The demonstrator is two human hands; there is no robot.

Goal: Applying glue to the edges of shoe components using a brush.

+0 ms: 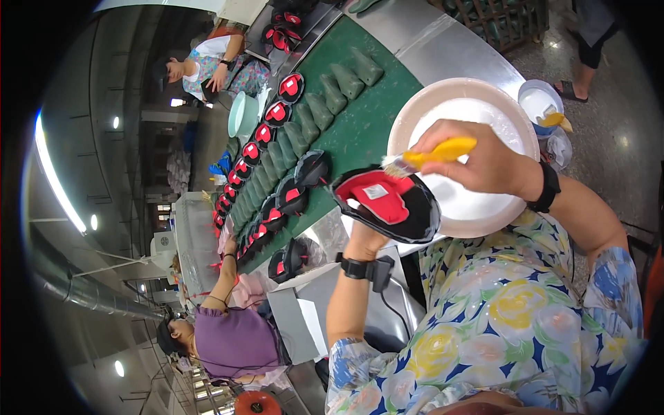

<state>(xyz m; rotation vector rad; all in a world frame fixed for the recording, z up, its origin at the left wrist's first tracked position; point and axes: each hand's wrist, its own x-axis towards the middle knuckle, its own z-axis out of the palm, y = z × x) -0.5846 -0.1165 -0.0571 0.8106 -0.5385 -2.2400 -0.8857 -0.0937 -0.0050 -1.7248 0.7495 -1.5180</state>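
My left hand [366,237] is closed around the underside of a black shoe upper [422,211] with a red lining piece and a small white label on it. Most of its fingers are hidden behind the upper. In my right hand [477,155] is a brush [446,151] with a yellow handle, its pale bristles touching or just over the upper's red edge. Below that hand stands a wide beige basin [408,114] holding white liquid.
A green conveyor belt [377,93] carries rows of black-and-red uppers [278,113] and grey-green shoe lasts [320,111]. One person [235,325] in purple reaches to the belt; another [207,59] sits at the far side. A smaller bucket [539,93] stands beyond the basin.
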